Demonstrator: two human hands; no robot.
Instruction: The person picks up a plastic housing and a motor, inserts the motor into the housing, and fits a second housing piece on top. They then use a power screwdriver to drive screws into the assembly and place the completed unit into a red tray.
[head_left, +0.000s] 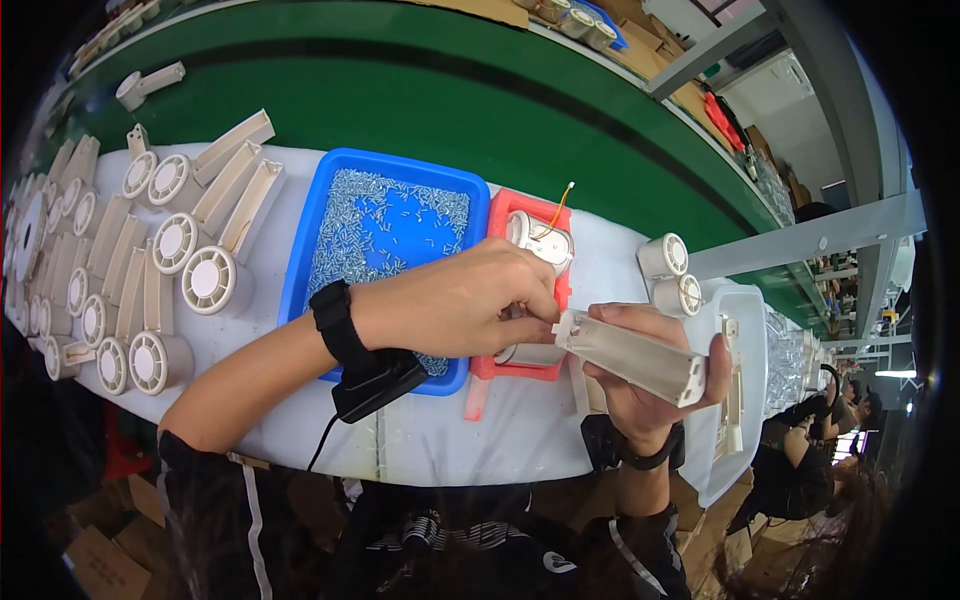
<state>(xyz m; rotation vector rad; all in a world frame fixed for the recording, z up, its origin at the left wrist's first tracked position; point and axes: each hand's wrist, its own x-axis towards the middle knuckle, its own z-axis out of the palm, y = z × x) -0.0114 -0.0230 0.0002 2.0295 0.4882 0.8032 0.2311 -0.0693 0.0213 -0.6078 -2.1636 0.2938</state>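
Observation:
My right hand (640, 375) grips a hollow off-white plastic handle shell (640, 355), its open trough facing up. At the shell's left end, my left hand (490, 295) is closed in a pinch; what its fingertips hold, if anything, is hidden. Under the left hand lies a red fixture (497, 215), partly covered by it. Seated in the fixture is an off-white rounded plastic housing (552, 247) with thin yellowish wires (560, 207) rising to a white connector. Left of the fixture, a blue tray (300, 255) holds many small silver screws (345, 225), with my left forearm across it.
Many off-white round-headed parts with handles (175, 240) crowd the white tabletop's left side. Two round housings (664, 256) stand at the right, near a translucent bin (745, 400) holding handle pieces. A green belt (420, 90) runs behind; a grey metal frame (800, 235) stands at right.

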